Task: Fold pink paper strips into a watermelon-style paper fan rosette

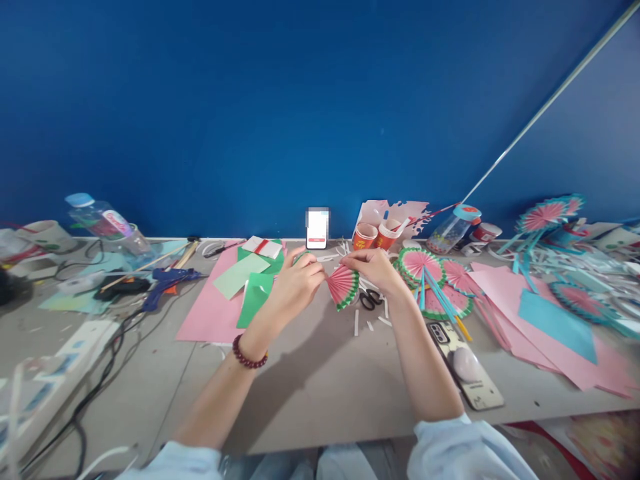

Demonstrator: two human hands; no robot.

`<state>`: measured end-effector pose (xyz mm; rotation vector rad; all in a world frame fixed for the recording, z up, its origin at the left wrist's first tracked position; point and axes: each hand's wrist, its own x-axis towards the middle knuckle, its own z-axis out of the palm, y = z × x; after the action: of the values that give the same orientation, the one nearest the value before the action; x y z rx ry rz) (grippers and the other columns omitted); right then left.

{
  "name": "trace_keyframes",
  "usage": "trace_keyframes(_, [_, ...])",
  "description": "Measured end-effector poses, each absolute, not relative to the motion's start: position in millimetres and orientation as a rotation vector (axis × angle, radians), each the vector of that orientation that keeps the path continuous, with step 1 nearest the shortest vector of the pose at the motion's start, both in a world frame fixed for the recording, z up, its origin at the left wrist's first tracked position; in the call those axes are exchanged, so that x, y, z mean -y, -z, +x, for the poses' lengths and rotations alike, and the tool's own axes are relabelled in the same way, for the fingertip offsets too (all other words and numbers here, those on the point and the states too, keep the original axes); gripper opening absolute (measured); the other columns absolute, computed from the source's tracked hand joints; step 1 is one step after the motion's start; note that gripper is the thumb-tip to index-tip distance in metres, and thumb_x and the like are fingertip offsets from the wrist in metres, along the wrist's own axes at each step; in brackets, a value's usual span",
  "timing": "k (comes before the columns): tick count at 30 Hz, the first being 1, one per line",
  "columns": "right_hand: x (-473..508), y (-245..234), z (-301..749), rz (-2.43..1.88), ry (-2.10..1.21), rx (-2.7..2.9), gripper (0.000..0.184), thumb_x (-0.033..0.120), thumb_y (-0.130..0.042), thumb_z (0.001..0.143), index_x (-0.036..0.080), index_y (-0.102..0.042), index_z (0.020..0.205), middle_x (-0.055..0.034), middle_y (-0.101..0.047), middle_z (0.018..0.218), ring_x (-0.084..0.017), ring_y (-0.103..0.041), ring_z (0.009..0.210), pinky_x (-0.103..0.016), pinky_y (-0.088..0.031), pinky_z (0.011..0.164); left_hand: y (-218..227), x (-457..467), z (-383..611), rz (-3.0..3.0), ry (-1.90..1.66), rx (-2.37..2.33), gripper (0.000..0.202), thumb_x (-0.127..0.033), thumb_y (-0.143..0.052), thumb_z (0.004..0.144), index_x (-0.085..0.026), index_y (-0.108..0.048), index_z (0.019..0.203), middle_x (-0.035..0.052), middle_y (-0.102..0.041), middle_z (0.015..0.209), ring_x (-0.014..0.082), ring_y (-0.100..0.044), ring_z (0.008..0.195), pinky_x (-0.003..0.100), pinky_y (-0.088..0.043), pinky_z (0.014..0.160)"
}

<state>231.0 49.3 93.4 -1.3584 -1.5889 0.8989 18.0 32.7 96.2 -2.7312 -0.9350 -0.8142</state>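
Pleated paper fan held over the surface: right hand pinches its upper edge, left hand grips the narrow end, probably keeping folds spread. Phone stands by blue wall, screen outward, presumably for viewing; scissors lie near the fan, likely for easy reach.

Blue wall behind grey table

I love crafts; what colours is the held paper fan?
The held paper fan is pink, edged green; see head view.
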Motion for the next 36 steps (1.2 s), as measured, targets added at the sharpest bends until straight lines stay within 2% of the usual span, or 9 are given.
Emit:
trace_keyframes(4, [-48.8,-94.7,228.3,-1.302,-0.895,1.611,0.025,0.040,-0.065,0.073,0.017,-0.074,0.079,-0.0048,-0.072,0.080,-0.020,-0.064,0.077,-0.032,-0.048,0.072,-94.2,-35.5,17.3,-2.677,0.852,0.967,0.029,-0.011,-0.042,0.089,-0.024,-0.068,0.089,0.0026,-0.068,0.081,0.0198,-0.055,0.090,0.046,-0.033,0.098])
trace_keyframes(8, [-49.0,-94.8,228.1,-1.224,-0.922,1.602,0.033,0.043,-0.060,0.078,0.017,-0.070,0.096,-0.0058,-0.071,0.093,-0.018,-0.063,0.082,-0.031,-0.048,0.075,-91.9,-38.7,15.9,-2.623,0.877,0.991,0.026,-0.011,-0.045,0.088,-0.022,-0.068,0.084,0.0022,-0.068,0.079,0.0195,-0.055,0.089,0.043,-0.034,0.096])
trace_keyframes(12, [-50.3,-91.9,231.8,-1.236,-0.976,1.573,0.037,0.046,-0.060,0.079,0.018,-0.068,0.102,-0.0042,-0.070,0.085,-0.016,-0.062,0.074,-0.030,-0.049,0.071,-90.7,-39.8,15.1,-2.618,0.868,1.001,0.024,-0.011,-0.046,0.087,-0.022,-0.067,0.084,0.0025,-0.068,0.079,0.0196,-0.055,0.088,0.042,-0.035,0.095])
trace_keyframes(19, [-51.8,-89.2,230.5,-1.291,-0.971,1.537,0.035,0.045,-0.066,0.073,0.017,-0.070,0.094,-0.0030,-0.069,0.071,-0.017,-0.062,0.065,-0.030,-0.049,0.065,-92.4,-38.1,17.1,-2.635,0.838,0.976,0.026,-0.011,-0.044,0.088,-0.021,-0.067,0.082,0.0029,-0.067,0.078,0.0200,-0.054,0.088,0.043,-0.035,0.095])
trace_keyframes(25, [-51.4,-90.0,231.3,-1.265,-0.967,1.601,0.026,0.032,-0.062,0.075,0.018,-0.069,0.096,-0.0031,-0.071,0.079,-0.017,-0.064,0.072,-0.030,-0.049,0.068,-92.5,-38.1,16.0,-2.643,0.802,0.936,0.027,-0.009,-0.044,0.088,-0.021,-0.068,0.085,0.0025,-0.067,0.081,0.0192,-0.054,0.089,0.043,-0.033,0.097])
trace_keyframes(28, [-50.5,-90.0,234.3,-1.252,-0.931,1.697,0.021,0.026,-0.061,0.074,0.018,-0.071,0.090,-0.0041,-0.072,0.087,-0.018,-0.065,0.079,-0.031,-0.049,0.073,-92.9,-38.3,15.7,-2.645,0.767,0.912,0.027,-0.007,-0.045,0.087,-0.021,-0.068,0.084,0.0024,-0.068,0.082,0.0194,-0.053,0.089,0.042,-0.033,0.098])
trace_keyframes(36, [-45.6,-96.3,238.6,-1.381,-0.684,1.885,0.017,0.021,-0.059,0.076,0.024,-0.075,0.077,-0.0012,-0.073,0.079,-0.019,-0.066,0.075,-0.033,-0.048,0.078,-93.3,-39.7,15.5,-2.708,0.604,0.887,0.029,-0.008,-0.044,0.089,-0.022,-0.069,0.084,0.0025,-0.068,0.082,0.0193,-0.053,0.090,0.040,-0.033,0.097])
